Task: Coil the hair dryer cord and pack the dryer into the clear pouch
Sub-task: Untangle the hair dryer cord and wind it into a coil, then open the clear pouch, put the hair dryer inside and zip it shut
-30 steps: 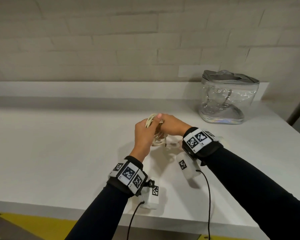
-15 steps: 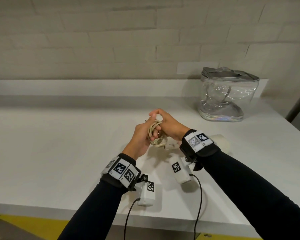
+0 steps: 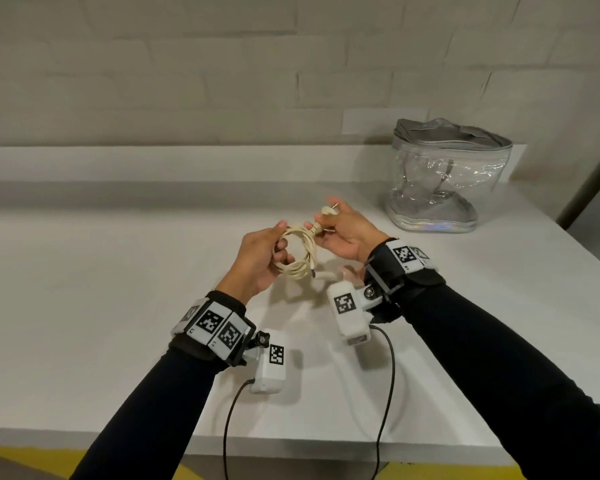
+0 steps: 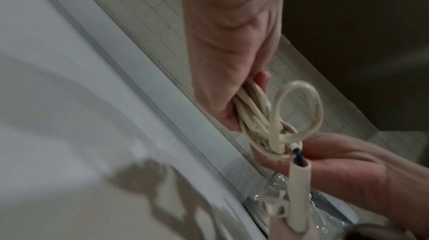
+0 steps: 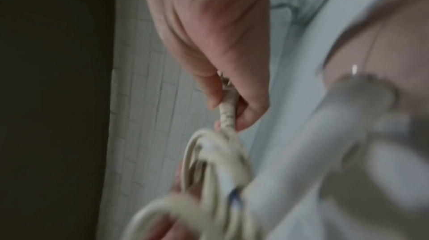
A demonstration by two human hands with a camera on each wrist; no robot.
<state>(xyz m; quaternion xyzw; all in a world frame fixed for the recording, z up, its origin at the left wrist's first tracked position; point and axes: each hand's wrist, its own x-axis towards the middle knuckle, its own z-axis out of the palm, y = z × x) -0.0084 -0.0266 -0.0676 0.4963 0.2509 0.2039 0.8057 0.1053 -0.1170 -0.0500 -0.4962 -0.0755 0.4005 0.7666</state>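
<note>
My left hand (image 3: 280, 244) grips a ring of coiled cream cord (image 3: 300, 251) above the white table (image 3: 101, 306), its fingers curled through the loops (image 4: 253, 115). My right hand (image 3: 327, 220) pinches the plug end (image 3: 323, 213) of the cord between thumb and fingers (image 5: 214, 95), just right of the coil. The white hair dryer (image 5: 348, 148) lies on the table under my right wrist, mostly hidden in the head view; its handle (image 4: 299, 179) shows a blue wire where the cord enters. The clear pouch (image 3: 447, 178) stands at the back right, its silver top closed over.
A low white ledge (image 3: 153, 164) runs along the brick wall behind the table. The table's front edge (image 3: 84, 441) is near my elbows, and its right edge slants off beyond the pouch. Black cables hang from both wrist cameras over the front edge.
My hands have drawn slightly apart. The right hand has pulled the plug end out to the right, and the coil now shows as an open ring in the left hand.
</note>
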